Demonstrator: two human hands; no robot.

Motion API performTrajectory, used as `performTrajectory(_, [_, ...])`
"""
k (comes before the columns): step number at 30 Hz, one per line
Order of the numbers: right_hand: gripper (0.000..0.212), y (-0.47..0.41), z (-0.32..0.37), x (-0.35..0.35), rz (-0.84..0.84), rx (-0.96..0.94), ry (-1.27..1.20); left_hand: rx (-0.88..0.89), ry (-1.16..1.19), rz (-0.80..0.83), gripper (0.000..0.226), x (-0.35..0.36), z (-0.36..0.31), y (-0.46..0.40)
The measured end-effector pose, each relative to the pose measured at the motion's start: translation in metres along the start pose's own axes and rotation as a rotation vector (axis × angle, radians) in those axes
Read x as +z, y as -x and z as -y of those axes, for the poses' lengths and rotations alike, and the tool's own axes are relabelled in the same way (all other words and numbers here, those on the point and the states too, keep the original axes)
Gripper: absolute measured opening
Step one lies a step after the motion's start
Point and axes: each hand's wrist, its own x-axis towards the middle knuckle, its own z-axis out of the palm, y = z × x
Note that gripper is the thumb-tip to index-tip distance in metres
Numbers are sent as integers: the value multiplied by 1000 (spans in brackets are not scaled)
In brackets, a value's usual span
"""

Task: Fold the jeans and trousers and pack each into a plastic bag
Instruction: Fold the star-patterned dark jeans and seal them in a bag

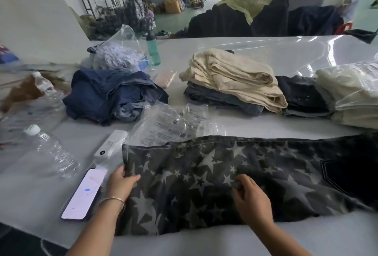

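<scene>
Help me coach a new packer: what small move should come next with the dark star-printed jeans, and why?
Probably carry the hem end over toward the pocket end. The dark star-printed jeans lie flat along the table, the left hand grips the hem end, and the right hand pinches the middle, ready as the fold line.

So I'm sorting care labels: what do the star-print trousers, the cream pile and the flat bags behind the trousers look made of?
The dark grey star-print trousers look like faded matte denim: heavy weave, contrast stitching along the seam. The cream folded garments seem a soft matte cotton, creasing thickly, though the weave is too small to confirm. The clear flat bags are glossy thin plastic film, see-through, with printed text.
</scene>
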Motion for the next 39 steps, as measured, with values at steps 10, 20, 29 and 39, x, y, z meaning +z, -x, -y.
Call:
performTrajectory(10, [16, -72, -4, -6, 169, -70, 50, 2, -60, -179, 57, 15, -8, -32])
performTrajectory(20, [39, -139, 39, 33, 315, -296, 276, -57, 134, 50, 17, 5, -27, -73])
performTrajectory(29, [45, -181, 39, 60, 344, -193, 445, 170, -243, 278, 31, -16, -44, -132])
performTrajectory(39, [24, -220, 24, 65, 448, -109, 485, 406, -808, 199, 21, -3, -33, -150])
